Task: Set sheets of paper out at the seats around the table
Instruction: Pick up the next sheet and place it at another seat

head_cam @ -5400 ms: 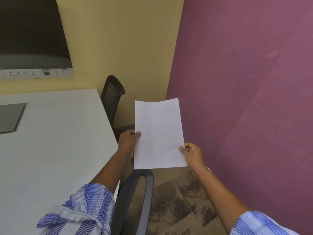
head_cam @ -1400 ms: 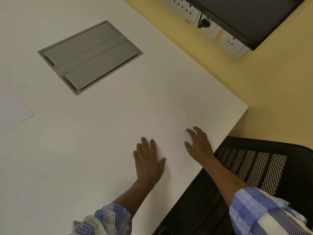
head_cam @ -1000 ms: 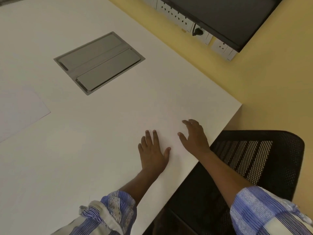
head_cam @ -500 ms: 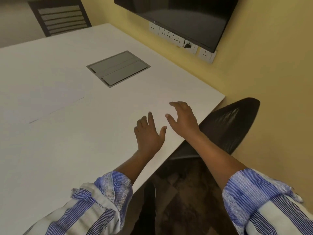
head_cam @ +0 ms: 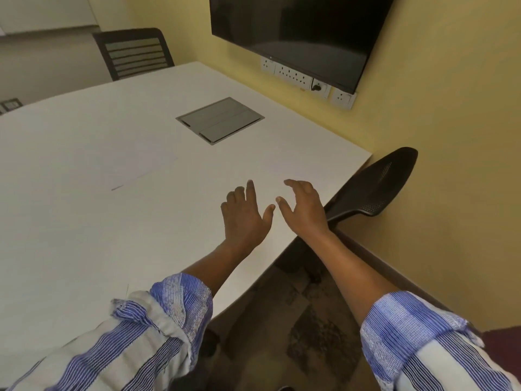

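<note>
Both hands are empty, fingers spread: left hand (head_cam: 245,218) and right hand (head_cam: 303,208) hover close together over the white table (head_cam: 70,221) corner. A faint sheet (head_cam: 141,167) lies flat further left — probably marking a seat. Mesh chair (head_cam: 372,190) tucked in, TV (head_cam: 298,32) on a yellow wall.

Soft, even indoor light fills the room, with no hard shadows. The white counter (head_cam: 84,235) looks washed out, so a sheet of paper (head_cam: 141,167) on it barely shows against it. The dark screen (head_cam: 296,26) carries dull reflections. Wide-angle distortion bends the edges, and the striped sleeves (head_cam: 127,342) look soft.
</note>
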